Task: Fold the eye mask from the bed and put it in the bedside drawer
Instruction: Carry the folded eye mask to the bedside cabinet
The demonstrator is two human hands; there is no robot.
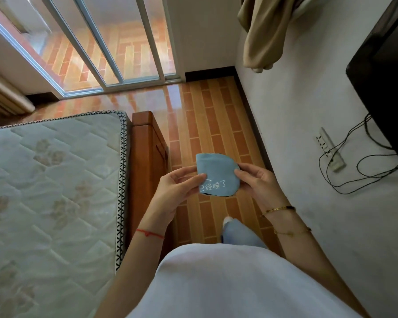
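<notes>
The eye mask [217, 174] is light blue with white lettering and a dark underside, folded in half. I hold it in the air over the floor, beside the bed. My left hand [178, 191] pinches its left edge with thumb and fingers. My right hand [257, 182] pinches its right edge. The bed [51, 180] with a bare quilted mattress lies to the left. No bedside drawer is in view.
The bed's wooden frame [147, 157] stands just left of my hands. A white wall [308, 111] runs along the right, with a socket strip [330, 149], black cables and a dark screen [386, 76]. Glass sliding doors [115, 42] are ahead. A beige cloth [267, 31] hangs above.
</notes>
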